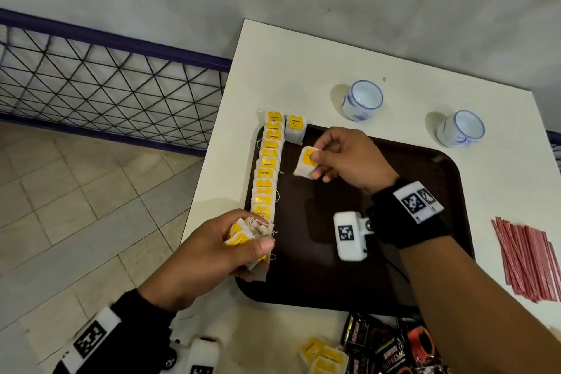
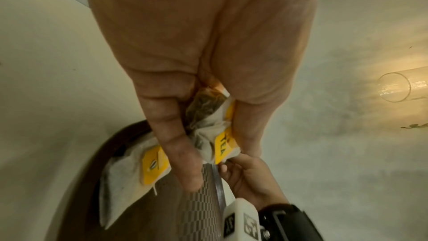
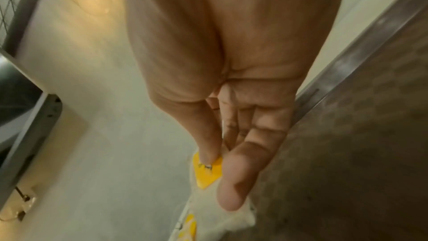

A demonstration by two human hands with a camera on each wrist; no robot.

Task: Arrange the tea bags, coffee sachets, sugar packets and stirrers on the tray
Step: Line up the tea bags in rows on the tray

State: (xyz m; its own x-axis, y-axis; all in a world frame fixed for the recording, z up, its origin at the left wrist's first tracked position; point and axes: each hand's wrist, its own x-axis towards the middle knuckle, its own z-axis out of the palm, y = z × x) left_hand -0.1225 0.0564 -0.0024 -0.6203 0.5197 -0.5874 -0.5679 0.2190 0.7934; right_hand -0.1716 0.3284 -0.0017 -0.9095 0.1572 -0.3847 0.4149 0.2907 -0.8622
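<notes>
Right hand (image 1: 340, 158) pinching tea bag (image 1: 306, 165); left hand (image 1: 212, 255) gripping bundle (image 1: 246, 237)

**Both hands closed on tea bags**

My left hand (image 1: 212, 247) grips a bunch of tea bags (image 1: 247, 237) — fingers curled round it. My right hand (image 1: 346, 158) reaches forward, thumb and fingertips pinching a single tea bag (image 1: 306, 162) — wrist strapped.

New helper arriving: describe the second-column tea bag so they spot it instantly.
Find the dark tray. A long tea-bag column runs along its left edge. Beside that column's far end lies one lone bag, on the far rim, overlapping no other bag.
</notes>
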